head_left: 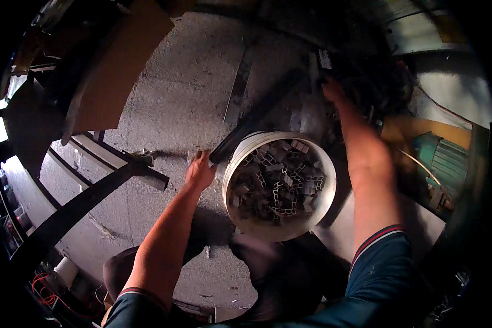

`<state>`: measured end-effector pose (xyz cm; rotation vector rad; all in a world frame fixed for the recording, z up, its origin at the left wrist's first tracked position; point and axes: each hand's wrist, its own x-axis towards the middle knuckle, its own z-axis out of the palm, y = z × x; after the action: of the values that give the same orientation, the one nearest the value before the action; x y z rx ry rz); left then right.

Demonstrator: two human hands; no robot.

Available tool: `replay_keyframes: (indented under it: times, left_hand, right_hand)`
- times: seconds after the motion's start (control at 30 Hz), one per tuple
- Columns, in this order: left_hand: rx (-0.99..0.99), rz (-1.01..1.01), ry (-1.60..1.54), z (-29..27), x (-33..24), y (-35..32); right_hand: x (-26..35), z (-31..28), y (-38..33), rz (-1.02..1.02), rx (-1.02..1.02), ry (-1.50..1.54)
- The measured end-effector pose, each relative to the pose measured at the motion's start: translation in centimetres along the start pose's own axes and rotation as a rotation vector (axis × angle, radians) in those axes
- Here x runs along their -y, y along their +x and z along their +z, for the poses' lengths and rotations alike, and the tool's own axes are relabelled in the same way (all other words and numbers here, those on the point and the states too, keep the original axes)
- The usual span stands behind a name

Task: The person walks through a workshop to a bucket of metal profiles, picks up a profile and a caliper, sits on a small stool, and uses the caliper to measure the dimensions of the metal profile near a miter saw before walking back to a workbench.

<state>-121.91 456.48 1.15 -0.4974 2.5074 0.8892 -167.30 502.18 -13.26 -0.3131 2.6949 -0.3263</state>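
A white bucket (243, 150) full of short cut metal profile pieces (276, 183) stands on the concrete floor between my arms. My left hand (200, 172) is closed around the near end of a long dark metal profile (259, 112), right at the bucket's left rim. The bar runs up and to the right. My right hand (332, 89) reaches far out to the bar's upper end, amid dark clutter; whether its fingers grip anything is hard to tell in the shadow.
A flat metal strip (238, 90) lies on the floor above the bucket. Long profiles and a dark bar (93, 191) lie at left. A brown board (120, 65) leans at upper left. A green machine (448, 158) sits at right.
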Motion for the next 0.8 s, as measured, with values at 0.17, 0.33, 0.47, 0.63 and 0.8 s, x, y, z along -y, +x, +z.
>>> replay_keyframes:
  times: [0.17,0.33,0.47,0.63,0.8]
  left_hand:
    - [-0.104,0.157,0.089,2.7,1.1,2.9]
    - [-0.096,0.167,0.242,3.2,0.2,4.8]
    - [-0.070,0.152,0.260,3.7,0.8,5.2]
    - [-0.055,0.097,0.216,-0.5,-1.2,2.9]
    - [0.085,-0.050,0.084,-3.0,-1.8,1.6]
  right_hand:
    - [5.2,0.1,0.2,-0.041,0.054,-0.272]
    - [7.0,-1.2,-2.9,0.055,-0.052,-0.096]
    - [7.0,-1.0,-5.0,0.126,-0.088,0.014]
    - [8.0,-3.0,-8.1,0.244,-0.046,0.379]
    - [8.2,-5.0,-10.6,0.305,-0.142,0.643]
